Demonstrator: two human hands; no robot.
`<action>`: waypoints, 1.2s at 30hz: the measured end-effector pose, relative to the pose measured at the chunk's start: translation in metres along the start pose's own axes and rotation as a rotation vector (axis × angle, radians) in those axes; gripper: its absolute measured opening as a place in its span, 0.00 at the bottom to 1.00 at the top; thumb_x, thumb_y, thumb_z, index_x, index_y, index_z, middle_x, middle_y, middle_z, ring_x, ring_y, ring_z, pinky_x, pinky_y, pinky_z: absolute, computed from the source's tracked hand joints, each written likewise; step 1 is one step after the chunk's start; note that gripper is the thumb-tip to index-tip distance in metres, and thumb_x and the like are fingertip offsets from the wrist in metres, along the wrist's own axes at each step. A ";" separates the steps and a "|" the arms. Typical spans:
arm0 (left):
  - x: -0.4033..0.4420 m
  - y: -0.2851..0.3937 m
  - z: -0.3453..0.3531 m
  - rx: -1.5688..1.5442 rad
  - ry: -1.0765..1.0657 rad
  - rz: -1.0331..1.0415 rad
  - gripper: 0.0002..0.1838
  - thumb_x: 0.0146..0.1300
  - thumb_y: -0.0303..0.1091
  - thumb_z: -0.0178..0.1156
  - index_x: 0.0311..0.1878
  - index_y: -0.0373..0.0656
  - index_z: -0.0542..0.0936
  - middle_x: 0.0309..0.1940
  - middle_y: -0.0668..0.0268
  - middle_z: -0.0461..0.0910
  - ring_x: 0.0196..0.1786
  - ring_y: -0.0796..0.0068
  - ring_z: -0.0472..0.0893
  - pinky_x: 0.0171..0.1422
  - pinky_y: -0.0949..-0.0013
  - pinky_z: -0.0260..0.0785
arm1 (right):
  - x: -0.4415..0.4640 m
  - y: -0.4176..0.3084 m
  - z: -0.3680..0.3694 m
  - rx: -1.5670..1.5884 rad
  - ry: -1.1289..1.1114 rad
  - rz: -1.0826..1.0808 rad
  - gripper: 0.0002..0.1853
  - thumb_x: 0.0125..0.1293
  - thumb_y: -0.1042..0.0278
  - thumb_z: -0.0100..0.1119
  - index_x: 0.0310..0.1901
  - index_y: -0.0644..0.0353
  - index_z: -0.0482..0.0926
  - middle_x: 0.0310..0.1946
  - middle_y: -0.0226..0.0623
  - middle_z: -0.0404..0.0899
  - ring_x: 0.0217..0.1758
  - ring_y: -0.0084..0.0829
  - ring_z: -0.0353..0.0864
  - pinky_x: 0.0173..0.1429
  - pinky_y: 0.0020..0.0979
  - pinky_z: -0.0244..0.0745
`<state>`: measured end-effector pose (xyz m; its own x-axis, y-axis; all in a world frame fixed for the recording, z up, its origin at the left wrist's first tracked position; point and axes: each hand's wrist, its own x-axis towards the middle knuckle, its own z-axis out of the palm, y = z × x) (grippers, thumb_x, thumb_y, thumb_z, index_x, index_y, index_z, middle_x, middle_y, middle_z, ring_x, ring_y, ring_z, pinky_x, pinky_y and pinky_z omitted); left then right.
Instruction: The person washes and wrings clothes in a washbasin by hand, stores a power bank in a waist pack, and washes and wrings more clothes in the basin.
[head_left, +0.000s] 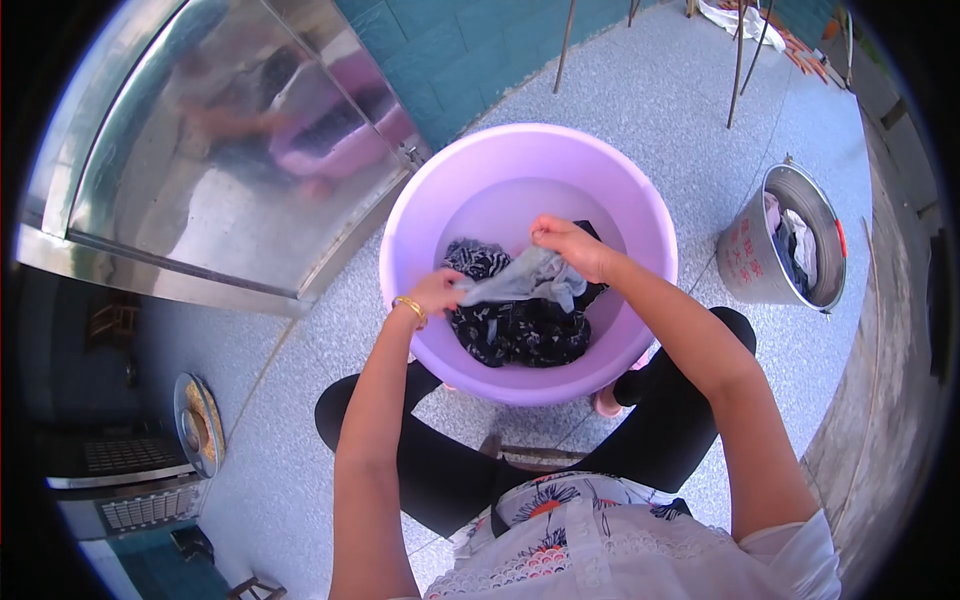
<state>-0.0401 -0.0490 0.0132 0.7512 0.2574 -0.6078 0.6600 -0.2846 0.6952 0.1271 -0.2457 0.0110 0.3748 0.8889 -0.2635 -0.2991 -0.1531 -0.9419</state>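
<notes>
Between my knees stands a large purple basin (640,200). Inside it lie black patterned clothes (515,335), bunched along the near side. Above them a thin, wet-looking grey cloth (520,278) is stretched between my two hands. My left hand (437,293), with a gold bracelet at the wrist, pinches the cloth's left end. My right hand (572,245) grips its upper right part, fingers closed. Which garment the grey cloth is, I cannot tell. Part of the black clothing is hidden under it.
A metal bucket (745,258) holding several clothes stands at the right. A shiny metal door (230,170) rises close to the basin's left. Thin poles (738,70) stand at the back right. A round tray (190,425) lies on the floor at the left.
</notes>
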 end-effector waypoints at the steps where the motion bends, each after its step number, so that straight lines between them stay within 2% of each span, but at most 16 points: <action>1: 0.000 -0.005 0.002 0.131 -0.199 0.046 0.28 0.48 0.37 0.58 0.55 0.41 0.66 0.44 0.56 0.72 0.45 0.69 0.73 0.46 0.66 0.68 | -0.001 -0.004 0.002 -0.040 -0.053 0.024 0.07 0.58 0.64 0.47 0.35 0.56 0.70 0.28 0.24 0.65 0.32 0.18 0.61 0.38 0.22 0.59; 3: -0.008 0.006 0.011 -0.111 -0.457 0.240 0.37 0.47 0.40 0.60 0.61 0.43 0.57 0.56 0.54 0.62 0.58 0.66 0.63 0.60 0.64 0.56 | -0.004 -0.018 0.006 -0.137 -0.106 0.041 0.06 0.58 0.64 0.47 0.34 0.56 0.70 0.28 0.24 0.65 0.32 0.18 0.61 0.38 0.22 0.59; 4: -0.013 0.017 0.013 -0.332 -0.509 0.271 0.37 0.48 0.40 0.61 0.61 0.40 0.58 0.60 0.55 0.57 0.64 0.66 0.54 0.66 0.64 0.44 | -0.003 -0.022 0.005 -0.196 -0.146 0.053 0.06 0.57 0.65 0.47 0.34 0.56 0.70 0.28 0.24 0.65 0.32 0.18 0.62 0.38 0.22 0.59; 7: -0.010 0.047 0.034 -0.476 -0.371 0.426 0.36 0.50 0.41 0.59 0.60 0.37 0.58 0.56 0.59 0.62 0.62 0.70 0.58 0.65 0.66 0.47 | -0.003 -0.027 0.002 -0.314 -0.255 0.061 0.06 0.57 0.66 0.47 0.34 0.57 0.70 0.28 0.25 0.67 0.33 0.19 0.63 0.39 0.23 0.60; 12: 0.013 0.072 0.093 -0.464 -0.506 0.344 0.24 0.55 0.39 0.57 0.52 0.37 0.67 0.49 0.69 0.69 0.52 0.80 0.67 0.58 0.74 0.56 | -0.013 -0.051 -0.016 -0.412 -0.343 0.065 0.06 0.57 0.67 0.46 0.33 0.58 0.71 0.29 0.27 0.69 0.35 0.20 0.65 0.41 0.23 0.61; 15: 0.024 0.082 0.110 -0.537 -0.325 0.396 0.18 0.56 0.38 0.56 0.47 0.39 0.72 0.42 0.70 0.73 0.46 0.82 0.70 0.53 0.76 0.59 | -0.020 -0.060 -0.049 -0.386 -0.259 0.002 0.04 0.58 0.69 0.46 0.33 0.57 0.70 0.29 0.23 0.67 0.35 0.16 0.62 0.42 0.21 0.59; 17: 0.039 0.075 0.103 -0.494 -0.044 0.396 0.13 0.56 0.38 0.56 0.41 0.40 0.75 0.33 0.73 0.74 0.38 0.83 0.71 0.46 0.79 0.62 | -0.027 -0.063 -0.075 -0.339 -0.177 -0.025 0.04 0.57 0.70 0.47 0.33 0.57 0.71 0.29 0.24 0.68 0.36 0.17 0.64 0.43 0.22 0.60; 21: 0.071 0.086 0.076 -1.101 0.134 0.267 0.15 0.57 0.37 0.55 0.46 0.41 0.71 0.38 0.68 0.74 0.40 0.77 0.72 0.44 0.71 0.64 | -0.048 -0.039 -0.128 -0.406 0.131 -0.179 0.07 0.53 0.72 0.51 0.34 0.60 0.72 0.33 0.30 0.73 0.39 0.20 0.69 0.43 0.24 0.64; 23: 0.093 0.096 0.056 -1.027 0.295 0.249 0.17 0.56 0.37 0.55 0.47 0.40 0.69 0.39 0.66 0.73 0.42 0.74 0.71 0.44 0.65 0.64 | -0.067 -0.012 -0.165 -0.456 0.226 -0.212 0.07 0.53 0.72 0.50 0.34 0.61 0.72 0.32 0.32 0.74 0.37 0.21 0.71 0.41 0.25 0.67; 25: 0.124 0.086 0.033 -0.918 0.436 0.259 0.11 0.56 0.34 0.54 0.42 0.42 0.72 0.33 0.69 0.75 0.36 0.77 0.73 0.40 0.70 0.67 | -0.098 0.019 -0.190 -0.157 0.516 -0.084 0.06 0.53 0.71 0.50 0.33 0.62 0.73 0.27 0.31 0.74 0.30 0.23 0.72 0.37 0.26 0.68; 27: 0.188 0.036 -0.008 -0.462 0.616 0.424 0.09 0.56 0.31 0.52 0.41 0.41 0.73 0.32 0.69 0.75 0.35 0.76 0.74 0.39 0.69 0.67 | -0.132 0.072 -0.213 -0.296 0.819 -0.062 0.05 0.53 0.71 0.49 0.30 0.61 0.73 0.22 0.33 0.74 0.25 0.26 0.73 0.31 0.27 0.68; 29: 0.204 0.040 -0.023 -0.241 0.641 0.349 0.13 0.54 0.31 0.54 0.43 0.41 0.72 0.35 0.65 0.75 0.38 0.73 0.74 0.42 0.67 0.66 | -0.168 0.115 -0.221 -0.499 0.998 0.083 0.04 0.52 0.71 0.50 0.27 0.61 0.72 0.22 0.39 0.74 0.25 0.32 0.75 0.30 0.31 0.68; 31: 0.223 0.041 -0.010 -0.019 0.659 0.282 0.17 0.51 0.31 0.55 0.46 0.40 0.71 0.38 0.60 0.75 0.42 0.70 0.74 0.46 0.64 0.65 | -0.193 0.148 -0.208 -0.677 1.106 0.223 0.02 0.52 0.73 0.50 0.26 0.61 0.72 0.23 0.44 0.74 0.27 0.40 0.75 0.31 0.35 0.67; 33: 0.249 0.029 0.012 0.512 0.751 0.321 0.18 0.48 0.30 0.55 0.45 0.41 0.71 0.39 0.56 0.75 0.39 0.62 0.75 0.44 0.62 0.66 | -0.210 0.177 -0.188 -0.759 1.074 0.187 0.03 0.51 0.76 0.47 0.27 0.60 0.72 0.25 0.46 0.73 0.29 0.45 0.73 0.34 0.39 0.68; 34: 0.276 0.003 0.022 0.583 0.657 0.323 0.19 0.48 0.29 0.53 0.47 0.40 0.70 0.39 0.52 0.74 0.41 0.54 0.74 0.46 0.59 0.65 | -0.214 0.190 -0.178 -0.760 1.061 0.199 0.05 0.50 0.78 0.46 0.29 0.60 0.72 0.26 0.46 0.72 0.30 0.45 0.73 0.35 0.39 0.68; 36: 0.301 -0.029 0.071 0.753 0.471 0.313 0.20 0.48 0.29 0.53 0.48 0.41 0.69 0.40 0.51 0.73 0.45 0.54 0.72 0.49 0.59 0.64 | -0.218 0.204 -0.158 -0.766 1.027 0.198 0.08 0.48 0.81 0.44 0.31 0.60 0.71 0.30 0.46 0.71 0.33 0.46 0.72 0.37 0.39 0.68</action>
<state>0.1676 -0.0291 -0.2171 0.9240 0.3683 -0.1029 0.3823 -0.8839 0.2693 0.1229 -0.5391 -0.1568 0.9820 0.1388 -0.1281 0.0206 -0.7532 -0.6575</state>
